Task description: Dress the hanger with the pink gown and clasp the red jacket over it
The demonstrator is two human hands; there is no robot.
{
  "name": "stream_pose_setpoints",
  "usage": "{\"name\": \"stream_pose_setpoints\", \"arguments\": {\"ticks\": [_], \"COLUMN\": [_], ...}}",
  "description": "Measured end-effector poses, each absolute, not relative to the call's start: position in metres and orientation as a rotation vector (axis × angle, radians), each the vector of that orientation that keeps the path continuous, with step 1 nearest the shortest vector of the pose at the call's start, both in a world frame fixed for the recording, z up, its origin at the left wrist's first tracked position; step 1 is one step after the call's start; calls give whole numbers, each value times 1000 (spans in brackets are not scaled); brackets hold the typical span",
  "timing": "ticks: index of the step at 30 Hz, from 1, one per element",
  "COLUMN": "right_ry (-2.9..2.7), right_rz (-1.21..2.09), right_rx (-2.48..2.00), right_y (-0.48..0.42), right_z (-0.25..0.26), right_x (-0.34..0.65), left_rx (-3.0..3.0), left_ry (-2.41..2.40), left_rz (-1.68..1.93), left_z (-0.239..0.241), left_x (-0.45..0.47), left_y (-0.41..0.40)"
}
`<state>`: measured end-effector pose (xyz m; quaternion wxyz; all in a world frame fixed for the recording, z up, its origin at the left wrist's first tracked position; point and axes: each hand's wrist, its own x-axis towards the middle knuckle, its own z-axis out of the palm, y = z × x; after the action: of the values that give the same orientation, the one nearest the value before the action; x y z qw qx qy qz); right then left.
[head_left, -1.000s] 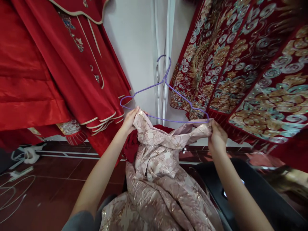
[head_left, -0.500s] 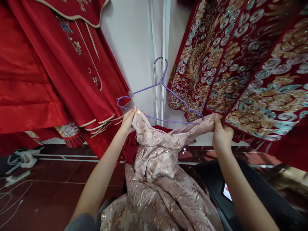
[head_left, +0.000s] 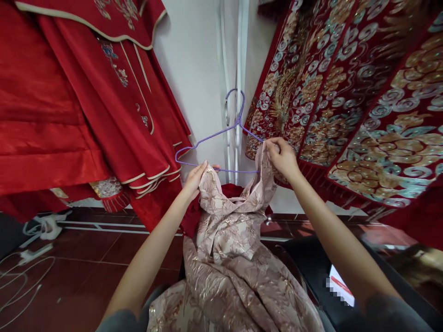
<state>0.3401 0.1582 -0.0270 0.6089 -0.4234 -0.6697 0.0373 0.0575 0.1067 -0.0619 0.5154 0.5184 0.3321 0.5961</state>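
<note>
The right hand (head_left: 282, 157) had slid up the hanger (head_left: 221, 138), its fingers pinching the dress (head_left: 228, 240) there. The left hand (head_left: 195, 177) still gripped dress and hanger's bottom wire, mid-air.

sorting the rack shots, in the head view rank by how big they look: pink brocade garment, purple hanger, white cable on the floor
1. pink brocade garment, nearest the camera
2. purple hanger
3. white cable, partly cut off, so unsure
</note>
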Motion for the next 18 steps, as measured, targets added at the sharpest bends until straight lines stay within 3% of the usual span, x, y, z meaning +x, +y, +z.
{"name": "stream_pose_setpoints", "arguments": {"ticks": [4, 9, 18], "right_ry": [-1692, -1686, -1706], "right_rz": [73, 58, 51], "right_rx": [-993, -985, -964], "right_y": [155, 155, 161], "right_z": [-35, -33, -32], "right_x": [349, 356, 364], "left_rx": [1506, 1710, 1551], "left_ry": [1043, 1464, 1493], "left_rz": [1372, 1550, 1856], "left_z": [-48, -36, -60], "left_x": [19, -49, -57], "left_y": [95, 90, 97]}}
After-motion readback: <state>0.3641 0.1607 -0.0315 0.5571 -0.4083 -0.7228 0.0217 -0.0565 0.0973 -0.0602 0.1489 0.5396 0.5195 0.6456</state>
